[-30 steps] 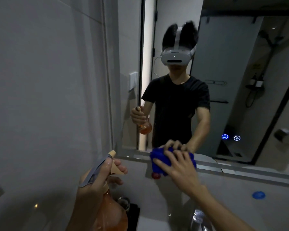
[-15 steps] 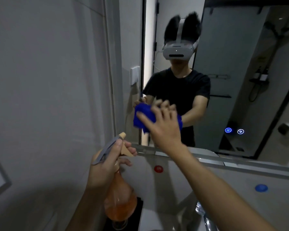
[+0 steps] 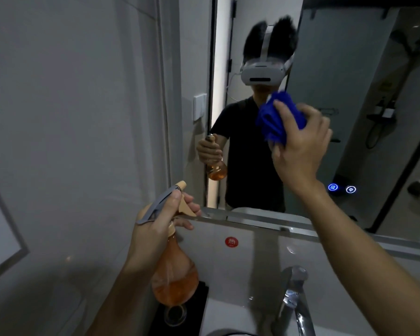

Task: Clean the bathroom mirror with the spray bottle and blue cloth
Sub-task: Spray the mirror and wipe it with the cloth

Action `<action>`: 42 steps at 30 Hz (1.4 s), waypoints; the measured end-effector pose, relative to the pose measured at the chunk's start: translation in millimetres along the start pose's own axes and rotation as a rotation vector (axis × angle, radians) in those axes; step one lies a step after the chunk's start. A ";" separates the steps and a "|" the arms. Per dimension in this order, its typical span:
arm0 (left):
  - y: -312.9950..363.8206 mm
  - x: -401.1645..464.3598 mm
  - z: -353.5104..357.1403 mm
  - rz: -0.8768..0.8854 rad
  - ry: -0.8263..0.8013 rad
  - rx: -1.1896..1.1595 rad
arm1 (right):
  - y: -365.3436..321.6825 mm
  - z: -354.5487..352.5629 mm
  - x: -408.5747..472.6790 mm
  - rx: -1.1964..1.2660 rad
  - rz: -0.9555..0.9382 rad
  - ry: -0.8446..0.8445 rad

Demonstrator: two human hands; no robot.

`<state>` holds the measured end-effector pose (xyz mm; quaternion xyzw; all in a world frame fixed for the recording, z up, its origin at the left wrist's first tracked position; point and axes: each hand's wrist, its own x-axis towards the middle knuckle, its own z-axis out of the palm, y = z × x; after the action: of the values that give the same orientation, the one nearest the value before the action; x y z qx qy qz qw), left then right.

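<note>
- Your right hand (image 3: 298,146), fingers curled round the bunched blue cloth (image 3: 278,117), has swept it from the bathroom mirror's (image 3: 349,93) lower edge up to mid-glass: wiping is underway, judging by that.
- Your left hand (image 3: 155,221) grips the orange-filled spray bottle (image 3: 174,275) low, above the table, unmoved.

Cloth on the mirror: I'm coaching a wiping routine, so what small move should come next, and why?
Probably sweep the cloth sideways across the mirror. The right hand holds it bunched against the glass at mid height, and the left hand holds the spray bottle low, away from the glass.
</note>
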<state>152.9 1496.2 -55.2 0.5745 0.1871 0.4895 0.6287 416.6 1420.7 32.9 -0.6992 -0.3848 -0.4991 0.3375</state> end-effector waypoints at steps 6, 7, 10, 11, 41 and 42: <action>-0.4 -2.4 -9.2 0.006 0.037 0.018 | -48.5 34.1 -44.8 -0.125 -0.399 -0.270; -0.5 -3.4 -9.8 0.008 0.047 0.023 | -48.2 39.9 -64.9 -0.128 -0.530 -0.344; -3.7 -5.9 -15.7 0.012 0.055 0.020 | -35.7 43.5 -118.6 -0.147 -0.754 -0.559; -4.9 -7.8 -18.8 0.012 0.061 0.012 | -29.0 41.7 -129.9 -0.152 -0.755 -0.616; -22.0 0.5 -55.0 0.039 0.047 -0.002 | -140.7 105.4 -116.9 -0.103 -0.632 -0.365; -19.4 -0.4 -54.1 0.040 0.041 -0.003 | -128.9 105.4 -139.7 -0.124 -0.733 -0.434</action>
<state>117.4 1527.7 -87.6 0.5669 0.1877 0.5139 0.6158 321.3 1544.2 -118.4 -0.6240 -0.6392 -0.4493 0.0066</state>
